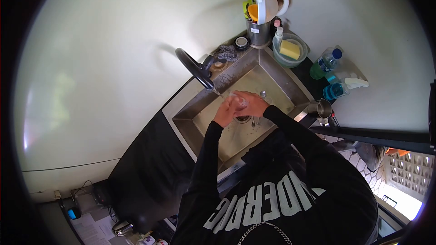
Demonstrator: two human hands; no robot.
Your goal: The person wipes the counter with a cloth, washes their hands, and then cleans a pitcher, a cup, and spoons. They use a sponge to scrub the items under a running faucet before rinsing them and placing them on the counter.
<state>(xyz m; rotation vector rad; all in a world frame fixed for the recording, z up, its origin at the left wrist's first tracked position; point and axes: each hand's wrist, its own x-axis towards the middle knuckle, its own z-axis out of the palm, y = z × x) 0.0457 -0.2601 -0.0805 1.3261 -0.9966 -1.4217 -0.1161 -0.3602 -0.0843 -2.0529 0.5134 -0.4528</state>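
Observation:
My left hand (pixel 226 112) and my right hand (pixel 252 104) are together over the metal sink (pixel 206 143), just below the black faucet (pixel 195 69). A thin stream of water (pixel 218 93) seems to fall from the spout beside the left fingers. Both hands are closed against each other, fingers curled. Between them shows a whitish, shiny patch (pixel 240 101); whether it is suds or a small clear object I cannot make out. Beneath the hands lies the drain (pixel 244 119), partly covered. A spoon (pixel 263 94) rests on the sink floor near my right hand.
Behind the sink's corner stand a metal utensil holder (pixel 259 34) and a clear tub (pixel 287 61) with a yellow sponge (pixel 289 50). To the right are a green-liquid bottle (pixel 323 65), a blue spray bottle (pixel 336 90) and a metal pitcher (pixel 323 108). Black counter (pixel 150 154) extends left.

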